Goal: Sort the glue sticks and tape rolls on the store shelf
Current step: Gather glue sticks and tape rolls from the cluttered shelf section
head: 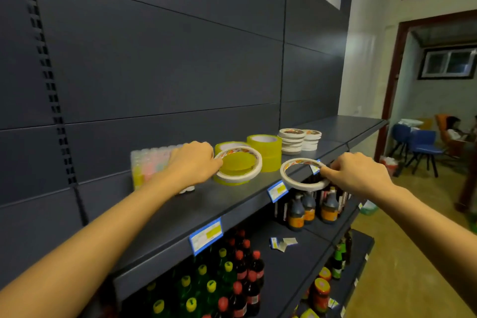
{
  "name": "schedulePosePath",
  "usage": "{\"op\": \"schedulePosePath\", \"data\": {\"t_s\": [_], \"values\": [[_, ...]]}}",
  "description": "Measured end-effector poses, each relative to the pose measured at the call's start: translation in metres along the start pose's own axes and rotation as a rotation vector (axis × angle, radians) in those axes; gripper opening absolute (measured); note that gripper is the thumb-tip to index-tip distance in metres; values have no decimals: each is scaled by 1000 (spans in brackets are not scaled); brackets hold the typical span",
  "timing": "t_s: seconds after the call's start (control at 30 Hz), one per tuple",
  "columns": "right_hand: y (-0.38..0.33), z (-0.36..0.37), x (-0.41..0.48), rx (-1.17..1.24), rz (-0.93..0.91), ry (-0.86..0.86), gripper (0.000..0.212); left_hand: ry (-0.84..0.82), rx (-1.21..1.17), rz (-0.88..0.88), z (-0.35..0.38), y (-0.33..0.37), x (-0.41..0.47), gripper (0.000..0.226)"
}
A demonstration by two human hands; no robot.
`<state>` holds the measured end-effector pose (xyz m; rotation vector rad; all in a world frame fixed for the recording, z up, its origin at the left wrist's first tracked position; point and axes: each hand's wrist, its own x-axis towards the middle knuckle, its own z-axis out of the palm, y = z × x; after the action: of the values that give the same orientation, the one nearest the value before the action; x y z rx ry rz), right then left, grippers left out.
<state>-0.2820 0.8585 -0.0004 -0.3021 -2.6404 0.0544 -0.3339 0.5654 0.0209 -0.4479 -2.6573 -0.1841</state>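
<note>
Left hand (192, 160) fingers pinch a white tape roll (238, 165) atop the yellow rolls (265, 152), right hand (357, 171) fingers grip another white roll (300, 174) over the shelf (232, 196) edge — best carry both level to the white stacks (299, 141) beyond and set them flush

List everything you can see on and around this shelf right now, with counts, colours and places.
pack of pastel glue sticks: one, top shelf, left
yellow tape rolls: about three, top shelf, middle
thin white tape rolls, stacked: two stacks, top shelf, far end
white tape ring: one, in left hand
white tape ring with label: one, in right hand
dark sauce bottles: several, middle shelf
soda bottles: many, green and red, lower shelf
blue chairs: two, background
left hand: one
right hand: one
</note>
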Motion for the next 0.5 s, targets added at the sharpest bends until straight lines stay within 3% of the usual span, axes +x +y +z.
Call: {"op": "schedulePosePath", "data": {"t_s": [0.3,0.5], "values": [[89,46,111,39,25,-14,56,7,-31,-41,53,67,107,37],[139,78,201,79,-51,-14,51,59,7,-139,93,118,178,35]]}}
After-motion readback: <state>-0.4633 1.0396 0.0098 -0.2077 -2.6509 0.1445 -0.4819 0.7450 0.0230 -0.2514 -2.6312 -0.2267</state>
